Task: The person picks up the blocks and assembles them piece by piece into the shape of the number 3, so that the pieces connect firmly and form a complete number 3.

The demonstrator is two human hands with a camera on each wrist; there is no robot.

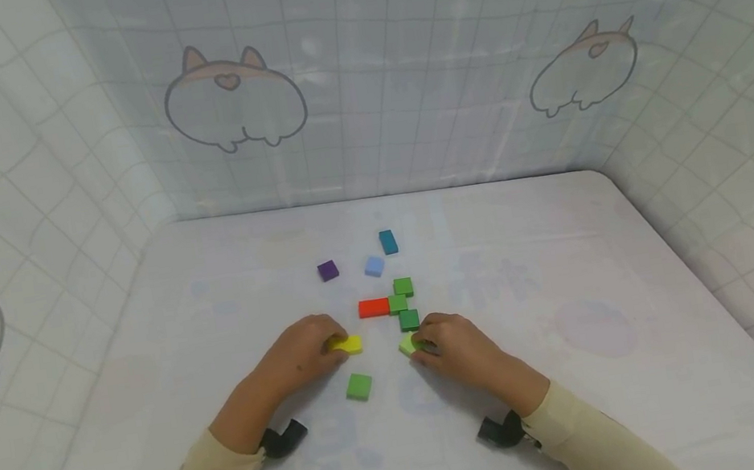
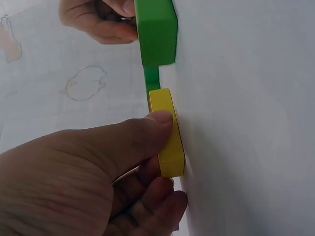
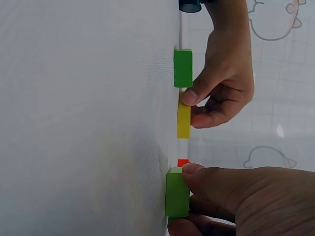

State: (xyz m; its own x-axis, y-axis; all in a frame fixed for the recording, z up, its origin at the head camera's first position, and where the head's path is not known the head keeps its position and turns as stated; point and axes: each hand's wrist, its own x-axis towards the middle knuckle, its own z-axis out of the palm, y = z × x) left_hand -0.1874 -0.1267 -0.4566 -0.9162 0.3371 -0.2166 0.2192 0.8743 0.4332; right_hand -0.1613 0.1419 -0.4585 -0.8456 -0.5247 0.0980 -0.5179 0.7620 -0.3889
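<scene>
My left hand pinches a yellow block, my right hand a lime block; only the head view shows a teal block.

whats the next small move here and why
I'd probably have the right hand turn the light green block square with the dark green block: the fingers are pinching it, and in the head view it lies at an angle, close to the dark green block's near edge.
</scene>
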